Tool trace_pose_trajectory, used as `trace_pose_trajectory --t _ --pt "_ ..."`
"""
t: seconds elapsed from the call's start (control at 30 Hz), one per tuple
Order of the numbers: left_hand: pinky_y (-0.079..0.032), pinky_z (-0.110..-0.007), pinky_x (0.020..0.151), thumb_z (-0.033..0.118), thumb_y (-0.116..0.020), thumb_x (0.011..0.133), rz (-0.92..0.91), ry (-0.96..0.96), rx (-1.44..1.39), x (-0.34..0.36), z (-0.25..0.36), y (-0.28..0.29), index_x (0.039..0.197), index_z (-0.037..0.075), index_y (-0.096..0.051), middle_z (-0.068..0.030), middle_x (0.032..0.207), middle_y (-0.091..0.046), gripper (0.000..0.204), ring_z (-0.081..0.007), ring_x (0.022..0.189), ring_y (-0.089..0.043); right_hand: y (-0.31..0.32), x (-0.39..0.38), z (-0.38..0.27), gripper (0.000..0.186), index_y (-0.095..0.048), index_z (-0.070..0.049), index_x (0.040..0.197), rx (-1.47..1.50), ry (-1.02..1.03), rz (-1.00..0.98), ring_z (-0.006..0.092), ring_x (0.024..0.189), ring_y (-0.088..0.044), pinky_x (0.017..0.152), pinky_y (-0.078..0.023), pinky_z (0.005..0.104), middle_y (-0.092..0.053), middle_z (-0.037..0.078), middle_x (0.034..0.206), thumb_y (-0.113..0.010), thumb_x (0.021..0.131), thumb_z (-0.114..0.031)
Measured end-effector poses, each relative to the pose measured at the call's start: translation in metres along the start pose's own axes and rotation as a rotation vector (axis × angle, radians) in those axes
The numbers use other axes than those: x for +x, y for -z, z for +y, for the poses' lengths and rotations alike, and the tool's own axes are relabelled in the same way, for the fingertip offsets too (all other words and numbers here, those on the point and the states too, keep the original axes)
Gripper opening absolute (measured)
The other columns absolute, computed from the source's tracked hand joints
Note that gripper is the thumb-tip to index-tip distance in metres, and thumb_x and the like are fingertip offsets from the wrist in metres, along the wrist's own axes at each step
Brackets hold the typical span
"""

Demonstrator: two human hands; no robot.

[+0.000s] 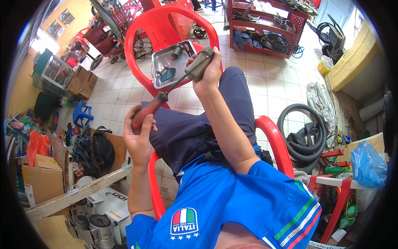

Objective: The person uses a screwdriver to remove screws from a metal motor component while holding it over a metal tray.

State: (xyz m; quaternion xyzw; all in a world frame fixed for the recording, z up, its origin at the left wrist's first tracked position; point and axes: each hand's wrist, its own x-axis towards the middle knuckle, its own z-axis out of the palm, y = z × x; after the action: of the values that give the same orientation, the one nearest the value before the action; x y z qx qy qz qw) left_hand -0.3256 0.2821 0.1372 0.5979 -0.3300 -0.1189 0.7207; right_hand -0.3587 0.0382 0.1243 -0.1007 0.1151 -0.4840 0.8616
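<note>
My left hand is closed around the red handle of a screwdriver. Its thin dark shaft slants up to the right and meets a grey-brown, block-shaped metal part. My right hand grips that part from the right side, fingers wrapped round it. Whether the screwdriver's tip sits in the part or only rests against it, I cannot tell. Just beyond, a shallow metal tray lies on a red plastic chair. Inside it are a metal cylinder, small loose parts and a dark-handled tool.
A red tool cart with shelves of tools and cables stands beyond on the tiled floor. Black tubes lie coiled at my right. On the left are a blue stool, a cardboard box and several motor-like parts.
</note>
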Motion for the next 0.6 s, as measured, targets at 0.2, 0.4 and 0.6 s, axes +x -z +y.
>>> trace_pose_trajectory --t 0.2,0.4,0.6 --pt "-0.049 -0.023 0.067 0.005 -0.063 0.098 -0.116 -0.087 0.195 0.000 0.007 -0.004 0.129 0.001 -0.053 -0.0085 0.106 -0.065 0.033 -0.0094 0.079 -0.059 0.001 0.002 0.001 0.047 -0.057 -0.003 0.105 -0.003 0.007 -0.008 0.0218 0.065 -0.066 0.061 -0.058 0.0376 -0.062 0.009 0.079 -0.053 0.097 -0.049" --pt "-0.044 -0.024 0.068 0.021 -0.045 0.108 0.026 0.112 -0.109 -0.002 0.008 -0.011 0.143 0.001 -0.046 -0.0126 0.126 -0.061 0.041 -0.0102 0.077 -0.054 -0.002 -0.001 0.000 0.046 -0.056 -0.004 0.106 0.004 0.003 -0.028 0.0216 0.065 -0.065 0.061 -0.058 0.0376 -0.062 0.009 0.078 -0.053 0.097 -0.049" --pt "-0.047 -0.024 0.070 0.018 -0.050 0.106 -0.193 0.341 -0.147 0.008 -0.001 0.006 0.147 -0.002 -0.043 -0.0125 0.122 -0.064 0.046 -0.0101 0.086 -0.057 -0.001 0.001 -0.004 0.046 -0.055 -0.005 0.103 -0.008 0.016 -0.020 0.0225 0.067 -0.064 0.064 -0.057 0.0377 -0.061 0.010 0.080 -0.055 0.096 -0.051"
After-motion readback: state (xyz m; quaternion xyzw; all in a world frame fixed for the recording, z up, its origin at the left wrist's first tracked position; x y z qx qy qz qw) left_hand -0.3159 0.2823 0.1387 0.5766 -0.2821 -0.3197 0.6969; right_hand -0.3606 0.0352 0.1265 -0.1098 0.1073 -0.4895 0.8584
